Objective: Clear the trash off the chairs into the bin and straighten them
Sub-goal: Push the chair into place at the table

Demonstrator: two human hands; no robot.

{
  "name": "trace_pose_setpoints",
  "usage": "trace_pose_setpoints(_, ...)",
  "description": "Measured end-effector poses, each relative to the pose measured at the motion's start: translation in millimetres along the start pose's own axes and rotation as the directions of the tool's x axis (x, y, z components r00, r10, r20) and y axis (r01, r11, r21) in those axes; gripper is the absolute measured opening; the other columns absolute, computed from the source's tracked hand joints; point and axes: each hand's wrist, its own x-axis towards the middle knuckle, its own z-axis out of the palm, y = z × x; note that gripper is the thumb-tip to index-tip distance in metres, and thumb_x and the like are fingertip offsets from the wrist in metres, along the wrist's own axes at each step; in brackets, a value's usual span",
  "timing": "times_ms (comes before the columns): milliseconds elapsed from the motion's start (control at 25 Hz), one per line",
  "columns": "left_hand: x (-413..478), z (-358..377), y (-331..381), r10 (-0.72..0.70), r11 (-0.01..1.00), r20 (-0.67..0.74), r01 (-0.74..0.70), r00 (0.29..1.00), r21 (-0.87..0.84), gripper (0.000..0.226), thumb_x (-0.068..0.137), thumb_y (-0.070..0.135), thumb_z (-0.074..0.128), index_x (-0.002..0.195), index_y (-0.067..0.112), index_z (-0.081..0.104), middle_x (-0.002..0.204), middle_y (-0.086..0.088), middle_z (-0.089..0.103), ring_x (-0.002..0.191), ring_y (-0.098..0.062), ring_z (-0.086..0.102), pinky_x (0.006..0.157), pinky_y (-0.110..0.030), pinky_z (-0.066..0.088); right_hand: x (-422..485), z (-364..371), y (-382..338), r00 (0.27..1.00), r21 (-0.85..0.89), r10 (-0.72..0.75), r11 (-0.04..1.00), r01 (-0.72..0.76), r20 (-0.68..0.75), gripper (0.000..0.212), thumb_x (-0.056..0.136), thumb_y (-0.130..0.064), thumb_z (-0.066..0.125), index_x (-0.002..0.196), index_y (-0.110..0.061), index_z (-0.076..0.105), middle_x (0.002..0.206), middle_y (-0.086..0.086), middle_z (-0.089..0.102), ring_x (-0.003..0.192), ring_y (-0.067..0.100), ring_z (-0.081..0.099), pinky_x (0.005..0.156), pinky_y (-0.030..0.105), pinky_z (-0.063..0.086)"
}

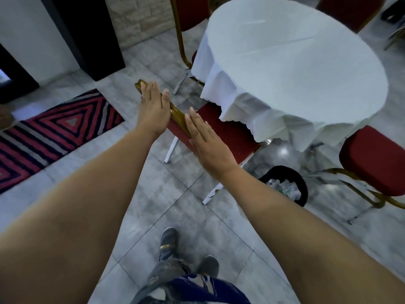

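A red-cushioned chair [230, 130] with a gold frame stands in front of me, its seat partly under the white tablecloth. My left hand [153, 106] lies flat, fingers extended, on the gold top rail [177, 113] of the backrest near its far end. My right hand [208, 145] is flat and open at the near end of the same backrest, fingers straight, gripping nothing. A black bin [303, 185] with crumpled white trash inside sits on the floor to the right of the chair. No trash shows on the visible part of the seat.
A round table with a white cloth [295, 69] fills the upper right. More red chairs stand at the right [377, 161], the far left of the table [190, 14] and the back [348, 9]. A red striped rug [54, 132] lies to the left. My feet are on grey tiles below.
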Motion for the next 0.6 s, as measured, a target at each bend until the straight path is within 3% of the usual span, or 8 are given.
trace_pose_setpoints(120, 25, 7, 9, 0.041, 0.999, 0.030, -0.041, 0.999, 0.023, 0.060, 0.104, 0.039, 0.018, 0.152, 0.004, 0.009, 0.162, -0.014, 0.001, 0.149, -0.026, -0.008, 0.121, -0.038, -0.002, 13, 2, 20, 0.998, -0.092, 0.050, 0.995, -0.048, 0.024, 0.061, 0.101, -0.009, 0.047, 0.154, -0.001, 0.018, 0.163, 0.015, 0.014, 0.151, 0.026, 0.015, 0.122, 0.039, 0.021)
trace_pose_setpoints(360, 36, 17, 10, 0.109, 0.993, -0.016, -0.108, 0.994, 0.052, 0.061, 0.103, 0.042, 0.015, 0.152, 0.006, 0.014, 0.162, -0.013, 0.004, 0.149, -0.027, -0.007, 0.120, -0.037, -0.003, 18, -1, 34, 0.998, -0.080, 0.061, 0.995, -0.061, 0.008, 0.053, 0.104, -0.018, 0.040, 0.152, -0.003, 0.026, 0.161, 0.014, 0.023, 0.149, 0.027, 0.024, 0.119, 0.043, 0.028)
trace_pose_setpoints(600, 36, 14, 14, 0.093, 0.983, 0.014, -0.094, 0.996, 0.160, 0.061, 0.103, 0.041, 0.014, 0.152, 0.006, 0.012, 0.162, -0.014, 0.004, 0.149, -0.026, -0.006, 0.120, -0.039, -0.004, 18, -9, 29, 0.989, -0.119, 0.126, 0.986, -0.117, 0.074, 0.054, 0.105, -0.027, 0.031, 0.155, -0.010, 0.019, 0.163, 0.007, 0.018, 0.151, 0.023, 0.016, 0.122, 0.040, 0.020)
